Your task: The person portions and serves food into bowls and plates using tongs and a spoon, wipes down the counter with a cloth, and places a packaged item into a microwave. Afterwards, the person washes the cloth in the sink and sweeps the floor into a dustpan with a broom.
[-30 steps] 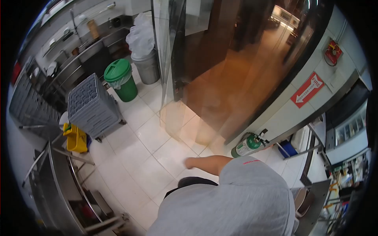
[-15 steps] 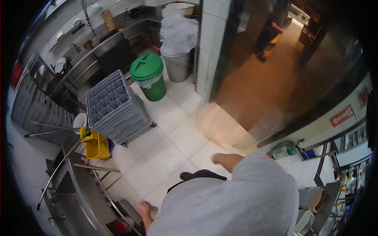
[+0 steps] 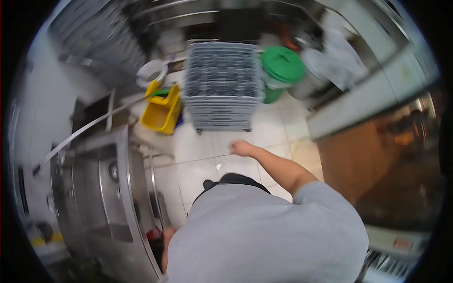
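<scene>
My right hand (image 3: 241,148) hangs over the white tiled floor in front of the stacked grey dish racks (image 3: 222,87), touching nothing. Its fingers look curled in, slightly blurred, with nothing seen in them. Low at the left, my left hand (image 3: 169,232) shows only in part beside my grey shirt. It is near the edge of the steel sink counter (image 3: 130,188) and a red item (image 3: 153,233) below it; its fingers are hidden.
A yellow mop bucket (image 3: 160,113) with a long handle (image 3: 89,125) stands left of the racks, near a white bucket (image 3: 152,73). Right of them are a green lidded bin (image 3: 283,65) and a grey bin with clear plastic (image 3: 342,63). A brown-floored doorway (image 3: 373,165) lies right.
My view has turned left, so the racks and bins are now straight ahead and the doorway is at the right. My right arm reaches further forward; my left hand stays low.
</scene>
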